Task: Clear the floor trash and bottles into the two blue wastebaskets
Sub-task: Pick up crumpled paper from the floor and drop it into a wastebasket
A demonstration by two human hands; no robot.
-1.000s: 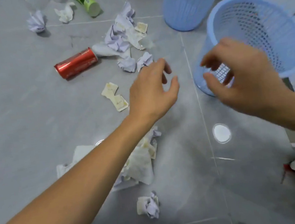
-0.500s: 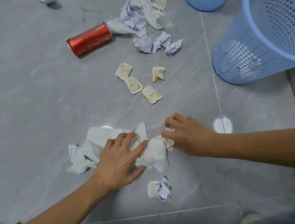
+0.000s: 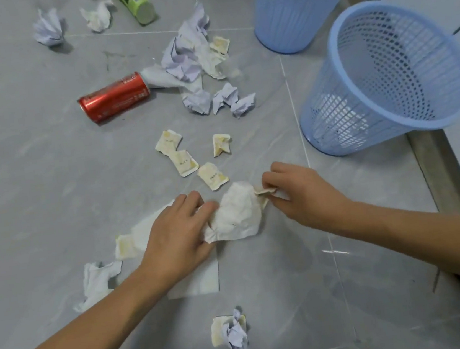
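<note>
I take the near basket (image 3: 384,74) as my landmark; it leans toward me, and through its mesh I can make out some pale scraps at the bottom, so I judge a little has gone in already. The far basket (image 3: 301,6) stands upright behind it, and I cannot see inside.

Most of the job is left. My left hand (image 3: 175,236) curls over a white tissue wad (image 3: 238,215) in front and to the left of the near basket, fingers gripping its left edge. My right hand (image 3: 297,192) pinches a small tan scrap (image 3: 265,190) touching the wad's right side, thumb and fingertips closed on it. Both hands are low at the floor (image 3: 36,183).

Left of the near basket lie four tan packets (image 3: 184,162), and beyond them purple paper balls (image 3: 225,99) and a red can (image 3: 115,97) on its side. Farther off, left of the far basket, a green bottle (image 3: 135,3) lies with two more wads. Nearer me, well short of the basket, sit more tissue (image 3: 97,280) and one purple-and-tan ball (image 3: 232,332). I reckon many trips remain.
</note>
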